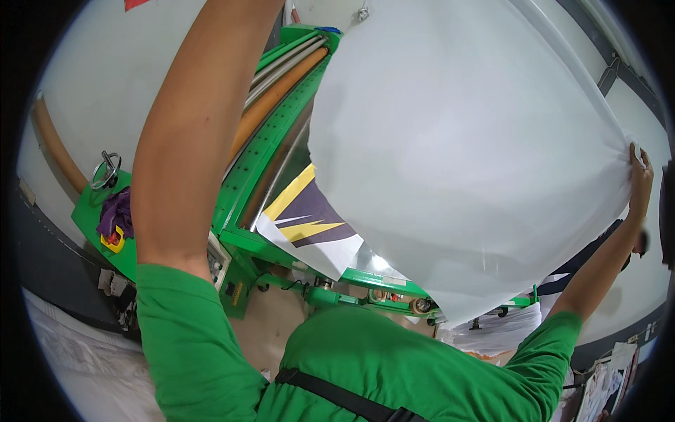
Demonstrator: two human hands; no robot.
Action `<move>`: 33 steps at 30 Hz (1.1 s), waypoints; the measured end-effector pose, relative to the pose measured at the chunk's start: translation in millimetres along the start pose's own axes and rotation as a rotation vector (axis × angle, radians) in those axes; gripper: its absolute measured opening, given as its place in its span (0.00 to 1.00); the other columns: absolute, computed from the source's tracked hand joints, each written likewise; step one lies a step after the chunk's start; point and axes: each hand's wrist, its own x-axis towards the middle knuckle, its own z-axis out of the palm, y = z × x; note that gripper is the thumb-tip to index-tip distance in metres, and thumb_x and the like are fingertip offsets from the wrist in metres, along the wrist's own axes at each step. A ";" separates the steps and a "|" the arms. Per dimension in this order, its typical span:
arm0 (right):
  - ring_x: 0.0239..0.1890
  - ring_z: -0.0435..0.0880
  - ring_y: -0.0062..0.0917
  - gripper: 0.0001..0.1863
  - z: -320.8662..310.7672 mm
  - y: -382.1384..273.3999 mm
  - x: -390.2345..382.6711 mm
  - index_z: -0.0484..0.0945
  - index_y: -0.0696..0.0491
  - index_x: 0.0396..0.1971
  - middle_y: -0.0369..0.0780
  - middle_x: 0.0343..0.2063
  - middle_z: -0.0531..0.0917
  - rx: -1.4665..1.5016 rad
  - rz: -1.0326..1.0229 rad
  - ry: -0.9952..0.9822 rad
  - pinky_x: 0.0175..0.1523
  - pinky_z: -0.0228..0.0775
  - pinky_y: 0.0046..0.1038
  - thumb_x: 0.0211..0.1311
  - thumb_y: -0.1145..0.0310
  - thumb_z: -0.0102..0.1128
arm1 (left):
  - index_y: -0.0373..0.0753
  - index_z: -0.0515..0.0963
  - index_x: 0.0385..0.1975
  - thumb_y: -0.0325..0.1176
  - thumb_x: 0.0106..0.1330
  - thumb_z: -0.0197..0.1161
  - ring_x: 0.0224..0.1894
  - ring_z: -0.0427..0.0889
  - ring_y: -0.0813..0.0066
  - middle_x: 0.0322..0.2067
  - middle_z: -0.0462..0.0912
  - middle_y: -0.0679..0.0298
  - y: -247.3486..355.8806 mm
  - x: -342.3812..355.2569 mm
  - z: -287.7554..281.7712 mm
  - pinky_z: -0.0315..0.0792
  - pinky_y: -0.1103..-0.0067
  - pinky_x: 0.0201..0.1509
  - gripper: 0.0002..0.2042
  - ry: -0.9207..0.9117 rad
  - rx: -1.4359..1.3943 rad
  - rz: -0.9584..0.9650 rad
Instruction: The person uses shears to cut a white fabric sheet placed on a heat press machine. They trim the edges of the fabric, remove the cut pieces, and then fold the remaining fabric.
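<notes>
A large white sheet (pixel 464 133) is raised in front of me, filling much of the upper right. My right hand (pixel 638 165) grips its creased right edge, fingers closed on it. My left forearm reaches up past the top edge, so my left hand is out of sight. Beneath the sheet's ragged left side, a printed piece (pixel 302 225) with yellow and dark purple shapes lies on a green roller machine (pixel 232 204). The machine carries several metal rollers and an orange roller (pixel 249 119).
At the left, a green side table (pixel 88 211) holds a purple cloth (pixel 116 211) and a yellow-and-red object (pixel 112 238). A brown tube (pixel 60 148) leans behind it. Whitish wrapped material (pixel 84 352) is at the lower left, more (pixel 485 330) under the machine's right end.
</notes>
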 end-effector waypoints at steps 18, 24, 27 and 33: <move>0.59 0.77 0.33 0.35 -50.8 -29.0 -65.9 0.72 0.60 0.63 0.47 0.58 0.78 0.539 0.025 0.024 0.63 0.68 0.30 0.65 0.50 0.66 | 0.38 0.75 0.40 0.23 0.61 0.66 0.32 0.77 0.78 0.32 0.77 0.66 11.4 23.4 -130.9 0.75 0.79 0.30 0.10 0.085 0.613 0.010; 0.60 0.77 0.35 0.37 -29.0 -43.6 -74.9 0.73 0.59 0.64 0.49 0.59 0.77 0.341 -0.111 0.020 0.63 0.71 0.33 0.63 0.47 0.66 | 0.34 0.76 0.42 0.14 0.52 0.55 0.32 0.79 0.77 0.32 0.78 0.63 4.0 17.1 -137.5 0.73 0.81 0.28 0.17 -0.004 0.710 0.078; 0.60 0.78 0.36 0.36 -0.1 -36.1 -65.4 0.74 0.59 0.63 0.50 0.58 0.78 0.341 -0.101 -0.036 0.63 0.71 0.33 0.63 0.47 0.66 | 0.32 0.78 0.42 0.15 0.53 0.56 0.27 0.78 0.78 0.28 0.79 0.63 -13.7 20.0 -140.0 0.71 0.82 0.25 0.16 -0.072 0.839 0.169; 0.52 0.82 0.29 0.30 102.5 -36.6 -80.3 0.76 0.60 0.59 0.46 0.50 0.83 0.508 0.115 -0.191 0.59 0.71 0.25 0.65 0.54 0.67 | 0.28 0.78 0.39 0.24 0.65 0.62 0.20 0.79 0.75 0.24 0.79 0.62 -66.3 57.5 -143.5 0.71 0.80 0.21 0.07 -0.001 0.450 -0.427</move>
